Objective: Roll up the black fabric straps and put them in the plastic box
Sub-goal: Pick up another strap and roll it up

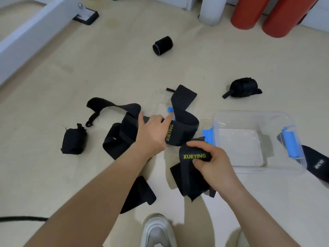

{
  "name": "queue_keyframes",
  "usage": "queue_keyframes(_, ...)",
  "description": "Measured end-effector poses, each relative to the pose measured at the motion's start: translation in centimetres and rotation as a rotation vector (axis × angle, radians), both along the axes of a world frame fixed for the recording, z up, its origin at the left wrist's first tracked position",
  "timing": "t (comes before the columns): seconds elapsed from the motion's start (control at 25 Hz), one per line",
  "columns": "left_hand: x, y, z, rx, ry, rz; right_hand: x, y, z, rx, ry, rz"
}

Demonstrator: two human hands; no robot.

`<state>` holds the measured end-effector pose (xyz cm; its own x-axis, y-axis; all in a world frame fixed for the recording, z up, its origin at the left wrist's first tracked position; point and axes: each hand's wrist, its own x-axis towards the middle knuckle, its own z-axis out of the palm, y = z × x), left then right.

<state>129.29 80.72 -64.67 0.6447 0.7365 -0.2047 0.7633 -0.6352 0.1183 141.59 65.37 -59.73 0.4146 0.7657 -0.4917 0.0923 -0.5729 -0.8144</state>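
White shoe (157, 230) below hands, black XUEYING-lettered straps (179, 132) unrolled, crumpled.

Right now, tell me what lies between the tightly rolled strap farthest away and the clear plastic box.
In the head view, only bare floor separates the far rolled strap from the plastic box; a loosely rolled strap sits just right of that line.

Pale beige floor (89, 77), evenly lit. White frame beam (26, 38) upper left on black foot (87, 16). Two red cylinders (267, 13) and white post (211, 9) against far wall.
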Motion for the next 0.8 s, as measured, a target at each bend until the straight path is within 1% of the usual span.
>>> queue_keyframes(0.04,0.2,0.3,0.9,-0.014,-0.048,0.008,0.4,0.2,0.7,0.031,0.106,-0.126)
queue_keyframes(0.08,0.0,0.3,2.0,-0.021,-0.133,0.002,1.1,0.3,1.8,0.081,0.190,-0.242)
queue_keyframes(0.12,-0.4,0.2,3.1,-0.044,-0.217,-0.024,1.8,0.7,2.9,0.159,0.216,-0.301)
queue_keyframes(0.16,-0.9,0.2,4.5,-0.118,-0.274,-0.044,2.5,1.0,4.1,0.229,0.196,-0.282)
queue_keyframes(0.2,-1.5,0.3,6.3,-0.234,-0.308,-0.035,3.0,1.6,5.1,0.273,0.153,-0.188)
queue_keyframes(0.28,-2.4,0.9,10.4,-0.466,-0.400,0.026,3.1,3.4,7.0,0.238,0.069,0.168)
queue_keyframes(0.36,-3.6,1.2,14.1,-0.593,-0.506,0.000,2.6,5.1,9.1,0.153,0.029,0.487)
queue_keyframes(0.44,-5.1,0.8,16.8,-0.672,-0.541,-0.027,2.1,6.0,11.3,0.126,0.006,0.645)
queue_keyframes(0.52,-6.2,0.1,19.0,-0.732,-0.589,0.006,1.2,6.2,13.1,0.175,-0.080,0.720)
queue_keyframes(0.56,-6.5,-0.2,20.0,-0.740,-0.629,0.014,0.4,5.9,14.0,0.227,-0.106,0.717)
queue_keyframes(0.68,-6.4,-2.4,22.6,-0.691,-0.659,-0.031,-1.9,4.6,16.1,0.373,-0.151,0.591)
queue_keyframes(0.72,-6.2,-3.2,23.3,-0.668,-0.666,-0.046,-2.4,4.1,17.0,0.376,-0.174,0.556)
queue_keyframes(0.8,-6.4,-4.8,24.5,-0.644,-0.720,-0.059,-2.9,3.2,19.2,0.308,-0.211,0.518)
